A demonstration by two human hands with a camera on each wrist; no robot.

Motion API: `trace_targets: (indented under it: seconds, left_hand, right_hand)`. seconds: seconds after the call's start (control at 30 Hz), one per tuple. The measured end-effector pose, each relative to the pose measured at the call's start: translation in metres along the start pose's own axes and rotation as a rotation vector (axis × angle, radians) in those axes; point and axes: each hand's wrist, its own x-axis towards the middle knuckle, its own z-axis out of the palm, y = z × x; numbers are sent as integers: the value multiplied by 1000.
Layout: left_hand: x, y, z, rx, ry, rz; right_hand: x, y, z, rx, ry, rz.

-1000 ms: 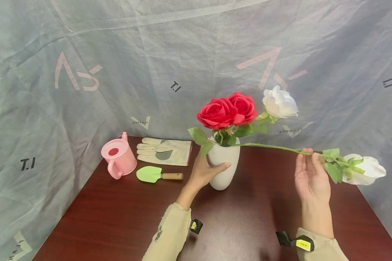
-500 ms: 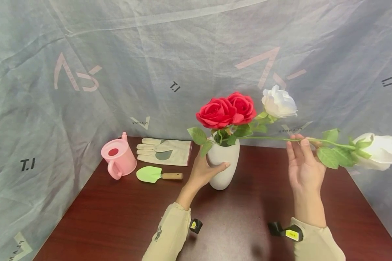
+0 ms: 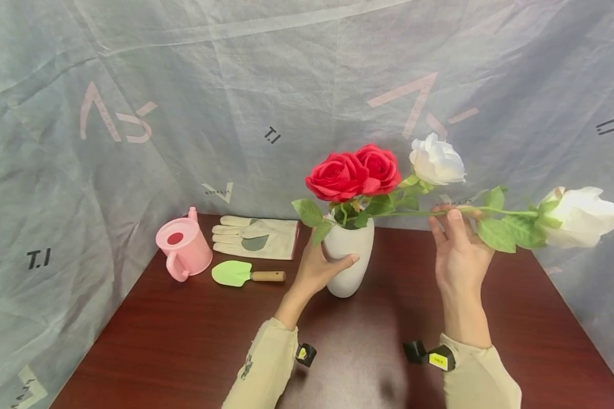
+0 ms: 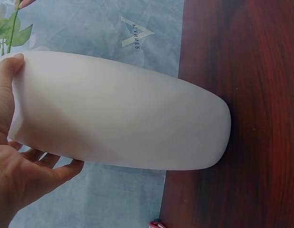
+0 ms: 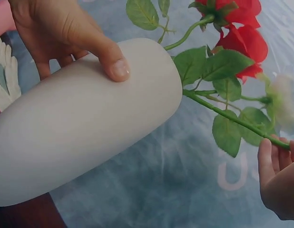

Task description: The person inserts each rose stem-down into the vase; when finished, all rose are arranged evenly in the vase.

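Observation:
A white vase (image 3: pixel 347 255) stands upright on the dark table, gripped round its left side by my left hand (image 3: pixel 317 270); the left wrist view shows the thumb and fingers near the vase's (image 4: pixel 118 111) rim. Two red roses (image 3: pixel 340 176) and a white rose (image 3: pixel 436 160) rise from its mouth. My right hand (image 3: pixel 461 261) pinches the green stem of a second white rose (image 3: pixel 580 217), whose bloom points right. That stem (image 5: pixel 232 118) runs nearly level to the vase mouth; in the right wrist view its end meets the rim, and leaves partly cover the opening.
Left of the vase are a pink watering can (image 3: pixel 184 247), a pair of work gloves (image 3: pixel 256 237) and a small green trowel (image 3: pixel 232 273) with a wooden handle. A grey cloth backdrop (image 3: pixel 266 85) hangs behind and beside the table (image 3: pixel 184 352).
My right hand has moved left and a little up, carrying the white rose's stem closer over the vase mouth. The bloom has risen. My left hand has stayed on the vase.

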Motion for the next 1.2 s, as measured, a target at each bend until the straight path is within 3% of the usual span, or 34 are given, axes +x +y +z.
trace_targets:
  seconds: [0.23, 0.57, 0.6, 0.93, 1.2]
  left_hand:
    - [1, -1, 0, -2, 3, 14]
    - [0, 4, -1, -12, 5, 25]
    - [1, -1, 0, -9, 6, 32]
    - [0, -2, 1, -17, 12, 39]
    - [0, 0, 1, -26, 12, 36]
  right_hand:
    - [-3, 7, 17, -110, -97, -20]
    - [0, 29, 25, -435, -181, -12]
    - [0, 30, 26, -443, -179, -16]
    - [7, 40, 33, -553, -150, -105]
    - [11, 45, 39, -628, -150, -130]
